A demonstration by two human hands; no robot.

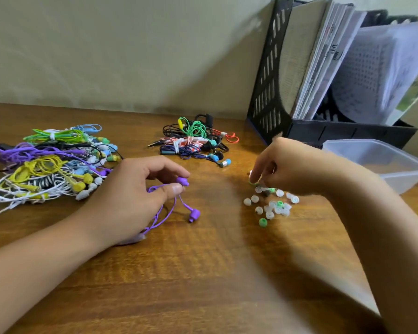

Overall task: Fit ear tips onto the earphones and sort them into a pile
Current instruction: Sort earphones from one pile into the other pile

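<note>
My left hand [135,189] pinches one bud of a purple earphone [182,182] between thumb and forefinger. Its second bud [194,214] lies on the table, and the cable runs under my palm. My right hand [297,165] hovers over a scatter of white and green ear tips [273,204], its fingertips down on a green tip [253,182] at the near edge of the scatter. Whether that tip is gripped or only touched is unclear. A big pile of coloured earphones [48,162] lies at the left, and a smaller bundle of earphones [193,143] lies at the back centre.
A clear plastic container [381,162] stands to the right of my right hand. Behind it a black file holder [270,92] full of papers stands against the wall. Everything rests on a wooden table [203,273].
</note>
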